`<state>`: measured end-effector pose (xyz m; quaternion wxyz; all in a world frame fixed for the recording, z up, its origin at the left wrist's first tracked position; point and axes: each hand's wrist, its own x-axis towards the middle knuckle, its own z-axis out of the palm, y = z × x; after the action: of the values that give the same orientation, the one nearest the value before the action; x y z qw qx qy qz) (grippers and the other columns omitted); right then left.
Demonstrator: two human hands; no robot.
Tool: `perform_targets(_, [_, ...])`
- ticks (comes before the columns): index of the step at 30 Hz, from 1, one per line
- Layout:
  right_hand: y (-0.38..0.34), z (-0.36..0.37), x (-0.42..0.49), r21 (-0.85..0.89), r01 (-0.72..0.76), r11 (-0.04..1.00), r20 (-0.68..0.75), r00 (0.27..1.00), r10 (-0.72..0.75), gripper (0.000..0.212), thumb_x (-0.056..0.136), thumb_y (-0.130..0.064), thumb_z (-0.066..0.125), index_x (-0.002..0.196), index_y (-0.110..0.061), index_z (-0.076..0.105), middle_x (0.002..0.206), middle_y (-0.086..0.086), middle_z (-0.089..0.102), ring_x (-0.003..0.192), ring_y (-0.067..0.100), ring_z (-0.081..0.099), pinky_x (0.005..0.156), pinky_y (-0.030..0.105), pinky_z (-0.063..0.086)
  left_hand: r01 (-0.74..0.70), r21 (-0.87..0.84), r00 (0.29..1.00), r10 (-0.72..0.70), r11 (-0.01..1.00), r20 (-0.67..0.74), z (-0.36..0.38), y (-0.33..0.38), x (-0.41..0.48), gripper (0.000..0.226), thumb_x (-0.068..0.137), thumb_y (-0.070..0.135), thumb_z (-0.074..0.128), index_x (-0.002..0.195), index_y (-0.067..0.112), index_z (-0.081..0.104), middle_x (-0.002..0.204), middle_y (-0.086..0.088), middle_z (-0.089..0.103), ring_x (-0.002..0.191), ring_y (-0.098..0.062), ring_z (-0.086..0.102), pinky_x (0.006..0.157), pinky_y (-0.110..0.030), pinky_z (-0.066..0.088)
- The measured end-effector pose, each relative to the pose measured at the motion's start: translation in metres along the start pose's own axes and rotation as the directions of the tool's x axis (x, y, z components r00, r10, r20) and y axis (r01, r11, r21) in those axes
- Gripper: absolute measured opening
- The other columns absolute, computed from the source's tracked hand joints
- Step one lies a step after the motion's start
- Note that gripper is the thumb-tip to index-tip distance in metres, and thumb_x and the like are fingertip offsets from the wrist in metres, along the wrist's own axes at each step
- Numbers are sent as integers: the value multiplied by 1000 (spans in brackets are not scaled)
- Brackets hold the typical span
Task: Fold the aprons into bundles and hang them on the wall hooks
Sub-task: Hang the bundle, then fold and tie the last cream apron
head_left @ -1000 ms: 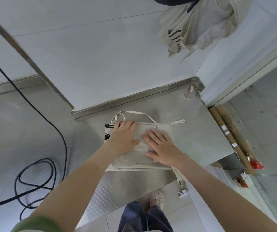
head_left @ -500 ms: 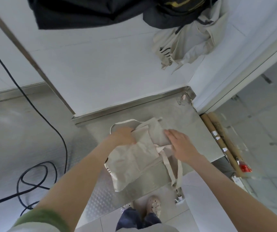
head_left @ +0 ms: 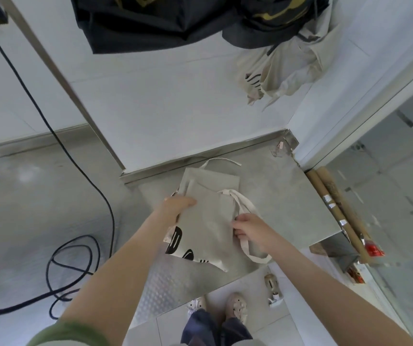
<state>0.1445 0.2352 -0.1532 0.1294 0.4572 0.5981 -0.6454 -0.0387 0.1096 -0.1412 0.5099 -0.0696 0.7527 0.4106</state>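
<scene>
A folded beige apron with black print near its lower edge is lifted off the steel counter. My left hand grips its left edge, thumb on top. At the apron's right edge my right hand pinches the cream strap, which loops down past my wrist. On the white wall above hang a black apron and a bunched beige apron. No hook shows; the hanging cloth covers them.
A black cable coils on the steel surface at the left. Cardboard tubes lean at the counter's right end beside a glass partition. My feet stand on the tiled floor below the counter's front edge.
Both hands lay flat on the folded apron on the counter. Since then the left has lifted it by its edge, the right has taken the strap, and the view has tilted up.
</scene>
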Motion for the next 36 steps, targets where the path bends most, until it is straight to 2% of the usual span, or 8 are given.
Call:
perform_targets(4, [-3,13,0,354,-71,933,17,997,69,11,87,-6,65,98,-4,65,95,9,71,82,18,68,64,22,53,76,-44,995,-73,996,62,6,1,-12,26,84,15,68,106,5,60,99,-17,68,79,-29,65,74,-39,56])
perform_targets(14, [-14,-9,-19,517,-71,853,185,982,-30,56,73,-14,78,124,-5,57,112,14,70,99,28,69,77,37,56,91,-206,973,-43,974,225,8,11,-31,17,87,17,67,98,4,63,88,-14,72,84,-29,67,81,-41,54])
perform_targets(18, [-24,-24,-34,589,-35,807,245,960,-137,88,34,-27,97,113,-5,65,108,15,70,93,28,70,72,36,58,53,-313,955,43,948,293,11,30,-56,20,88,24,63,93,5,65,75,-12,73,69,-25,69,70,-36,54])
perform_targets(23, [-51,-39,-61,562,16,827,279,938,-208,68,36,-18,97,98,-6,73,101,15,72,86,27,72,68,36,59,-48,-339,950,148,939,274,12,60,-82,24,87,26,65,98,5,66,79,-13,73,72,-27,67,74,-36,55])
perform_targets(27, [-73,-53,-75,472,168,865,142,954,-263,29,72,-5,74,101,-2,70,101,15,73,87,25,72,73,34,59,-233,-251,908,303,939,290,7,71,-100,66,77,15,78,132,0,45,116,-17,65,95,-29,67,83,-41,56])
perform_targets(31, [-84,-62,-80,480,316,819,-33,939,-343,48,64,-14,84,106,2,68,106,19,70,97,29,69,86,40,56,-489,-117,826,502,865,256,7,73,-111,114,76,2,77,148,26,-8,111,-3,52,101,-27,64,90,-46,53])
perform_targets(34, [-91,-64,-84,488,447,750,-186,893,-411,40,78,-7,73,115,4,62,114,22,65,106,36,63,94,46,50,-617,-48,748,604,785,276,7,75,-118,108,80,-6,70,146,32,-7,97,-9,58,84,-20,66,73,-32,58])
perform_targets(36, [-97,-67,-88,418,546,726,-305,837,-454,48,72,-14,80,114,-2,60,122,15,61,106,28,64,92,43,52,-651,-41,724,636,758,268,8,79,-123,97,79,-6,70,146,29,10,94,-8,62,85,-21,66,85,-38,56])
